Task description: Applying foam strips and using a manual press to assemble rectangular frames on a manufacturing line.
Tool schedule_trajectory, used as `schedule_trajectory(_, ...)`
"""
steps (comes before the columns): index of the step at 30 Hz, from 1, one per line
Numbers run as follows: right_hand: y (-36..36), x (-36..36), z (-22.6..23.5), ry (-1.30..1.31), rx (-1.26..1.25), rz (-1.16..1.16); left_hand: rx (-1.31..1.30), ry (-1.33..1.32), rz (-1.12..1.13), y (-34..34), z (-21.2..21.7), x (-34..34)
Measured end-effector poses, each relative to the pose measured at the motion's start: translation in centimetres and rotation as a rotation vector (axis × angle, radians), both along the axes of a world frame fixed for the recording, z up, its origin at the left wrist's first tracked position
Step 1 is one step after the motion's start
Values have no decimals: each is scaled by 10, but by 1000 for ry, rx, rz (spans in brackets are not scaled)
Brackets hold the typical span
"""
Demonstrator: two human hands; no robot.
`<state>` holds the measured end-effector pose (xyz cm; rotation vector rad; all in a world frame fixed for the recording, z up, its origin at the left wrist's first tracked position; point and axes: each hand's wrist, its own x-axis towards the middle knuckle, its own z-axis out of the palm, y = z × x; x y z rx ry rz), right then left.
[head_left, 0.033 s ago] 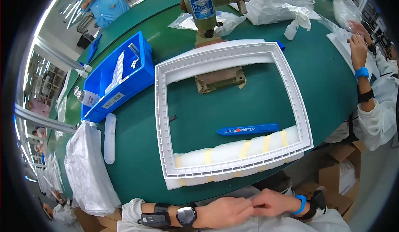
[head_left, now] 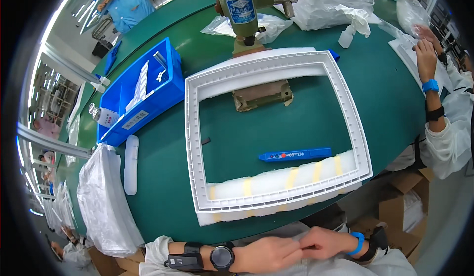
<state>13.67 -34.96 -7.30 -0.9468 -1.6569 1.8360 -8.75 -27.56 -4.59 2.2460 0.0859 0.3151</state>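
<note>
My left hand [head_left: 273,254] and my right hand [head_left: 320,242] meet at the near edge of the table, fingertips touching. The fingers of both are curled and pressed together; what they hold, if anything, is hidden. Just beyond them lies a white rectangular plastic frame [head_left: 364,150], with ribs and small slots along its border. Its near side rests on a white foam strip [head_left: 266,182] with yellow tape bands, its far side on another foam strip [head_left: 271,78]. Inside the frame's opening, a blue pen-shaped tool [head_left: 311,153] lies on the green table.
A green press [head_left: 242,14] stands behind the frame, its base [head_left: 261,97] showing through the opening. At left are a blue divided bin [head_left: 163,95], a white tube-like case [head_left: 131,165] and plastic bags [head_left: 106,202]. A small bottle [head_left: 346,38] stands far right, near a co-worker's hand [head_left: 425,61].
</note>
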Motion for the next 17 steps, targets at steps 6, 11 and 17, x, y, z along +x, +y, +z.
schedule_trajectory(6,-12,-14,2,143,-61,284,248,-109,-90,-2,19,3)
schedule_trajectory(11,-23,-24,-1,171,-37,350,48,-117,-18,3,29,3)
schedule_trajectory(17,-18,-21,6,46,-44,303,-339,87,-77,32,70,-12)
